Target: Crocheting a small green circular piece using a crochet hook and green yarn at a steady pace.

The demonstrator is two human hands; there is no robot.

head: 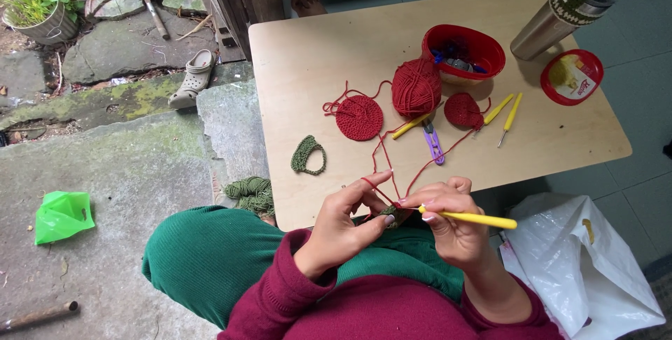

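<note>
My right hand (451, 224) grips a yellow-handled crochet hook (470, 218) that points left into a small green crocheted piece (392, 215). My left hand (346, 224) pinches that piece, with red yarn (379, 189) running over its raised forefinger. The strand leads up to a red yarn ball (416, 87) on the wooden table (329, 53). Both hands hover over my lap at the table's near edge.
On the table lie a red crocheted disc (358, 117), a smaller red piece (463, 109), a green crocheted loop (306, 156), spare yellow hooks (511, 114), a purple clip (434, 145), a red bowl (463, 51), a red lid (572, 76) and a metal bottle (556, 18). A white bag (588, 263) sits to the right.
</note>
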